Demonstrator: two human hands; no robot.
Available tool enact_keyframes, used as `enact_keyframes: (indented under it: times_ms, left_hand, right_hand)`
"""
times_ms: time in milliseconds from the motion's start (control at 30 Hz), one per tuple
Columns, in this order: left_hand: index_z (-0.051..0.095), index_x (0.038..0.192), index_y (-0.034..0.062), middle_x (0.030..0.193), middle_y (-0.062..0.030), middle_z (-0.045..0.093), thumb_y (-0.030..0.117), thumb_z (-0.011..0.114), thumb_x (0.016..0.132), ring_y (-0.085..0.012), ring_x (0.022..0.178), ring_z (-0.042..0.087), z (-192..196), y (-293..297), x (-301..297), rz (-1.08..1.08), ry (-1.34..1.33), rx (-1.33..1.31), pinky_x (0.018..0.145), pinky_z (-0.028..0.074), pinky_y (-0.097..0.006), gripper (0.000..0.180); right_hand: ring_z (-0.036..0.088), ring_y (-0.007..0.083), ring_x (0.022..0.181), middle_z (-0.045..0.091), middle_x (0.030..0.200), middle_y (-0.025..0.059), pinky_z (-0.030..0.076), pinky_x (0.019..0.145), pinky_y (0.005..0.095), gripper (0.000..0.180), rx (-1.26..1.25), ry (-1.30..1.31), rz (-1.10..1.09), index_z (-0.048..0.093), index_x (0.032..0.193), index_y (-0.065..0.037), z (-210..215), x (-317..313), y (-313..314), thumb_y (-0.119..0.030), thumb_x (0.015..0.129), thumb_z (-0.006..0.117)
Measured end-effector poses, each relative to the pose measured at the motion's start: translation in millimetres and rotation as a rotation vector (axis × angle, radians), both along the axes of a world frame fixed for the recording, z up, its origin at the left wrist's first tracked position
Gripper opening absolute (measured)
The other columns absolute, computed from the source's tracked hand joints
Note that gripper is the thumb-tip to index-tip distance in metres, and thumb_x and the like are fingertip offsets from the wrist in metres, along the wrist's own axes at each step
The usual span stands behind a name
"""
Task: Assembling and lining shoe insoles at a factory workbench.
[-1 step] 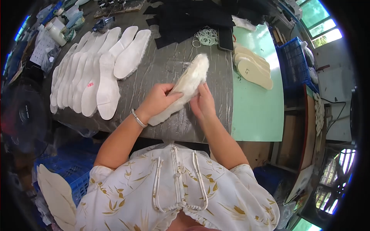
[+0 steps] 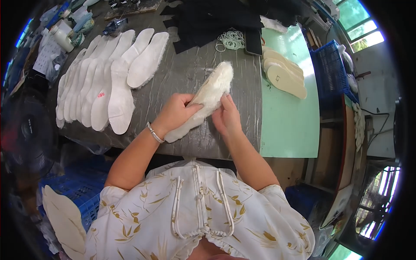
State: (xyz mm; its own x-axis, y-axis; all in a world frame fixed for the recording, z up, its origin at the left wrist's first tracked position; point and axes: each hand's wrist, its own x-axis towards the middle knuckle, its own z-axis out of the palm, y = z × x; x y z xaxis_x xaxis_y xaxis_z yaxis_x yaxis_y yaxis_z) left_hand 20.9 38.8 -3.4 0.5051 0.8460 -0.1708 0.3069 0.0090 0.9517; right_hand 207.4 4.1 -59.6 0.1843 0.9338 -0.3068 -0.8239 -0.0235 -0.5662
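A fluffy, cream-white insole (image 2: 212,92) is held at a slant over the dark table, its far end pointing away to the right. My left hand (image 2: 178,112) is closed around its left side, thumb lying on top of the fleece. At the right edge, my right hand (image 2: 227,114) pinches the insole between thumb and fingers; some fingertips are hidden beneath it. Overlapping rows of white insoles (image 2: 119,93) lie to the left, with one more fleece-edged insole (image 2: 148,60) at their upper right end.
Black fabric pieces (image 2: 208,21) lie at the back, beside pale rubber bands (image 2: 232,40) and a dark phone (image 2: 253,42). Beige insole pieces (image 2: 287,80) rest on a green mat (image 2: 288,130) at right. Blue crates (image 2: 331,71) stand beyond, and a fan (image 2: 30,134) at left.
My right hand has shifted very slightly toward the left along the insole's edge. Both hands still hold the insole; its position is nearly the same.
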Motion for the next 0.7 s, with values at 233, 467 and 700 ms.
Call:
enact_keyframes:
  times_ms: [233, 467, 700]
  left_hand:
    - [0.076, 0.106, 0.0119, 0.083, -0.0180, 0.071, 0.017, 0.063, 0.087, -0.0403, 0.078, 0.067, 0.7, -8.2, -10.5, -0.171, 0.534, 0.410, 0.071, 0.053, -0.047, 0.023]
    - [0.073, 0.110, 0.0080, 0.100, -0.0191, 0.072, 0.014, 0.065, 0.087, -0.0403, 0.092, 0.068, -8.3, -12.4, -15.0, -0.187, 0.471, 0.375, 0.080, 0.053, -0.047, 0.025]
    - [0.072, 0.116, -0.0006, 0.097, -0.0139, 0.073, 0.025, 0.063, 0.101, -0.0222, 0.082, 0.068, -15.5, -4.8, -21.6, -0.140, 0.049, 0.151, 0.077, 0.052, -0.033, 0.031]
  right_hand:
    - [0.062, 0.0241, 0.116, 0.065, 0.125, 0.0119, 0.049, 0.102, 0.0353, 0.041, 0.364, -1.218, -0.023, 0.063, 0.131, -0.004, 10.7, 43.3, -24.6, -0.008, 0.092, 0.072]
    - [0.063, 0.0233, 0.100, 0.066, 0.107, 0.0022, 0.047, 0.090, 0.0405, 0.029, 0.754, -1.951, 0.095, 0.077, 0.107, -0.016, 45.1, 27.5, -20.3, -0.011, 0.078, 0.080]
    - [0.064, 0.0223, 0.099, 0.065, 0.109, 0.0033, 0.049, 0.093, 0.0411, 0.031, 0.978, -2.118, 0.007, 0.074, 0.102, -0.011, 40.8, 30.6, -17.4, -0.009, 0.071, 0.070]
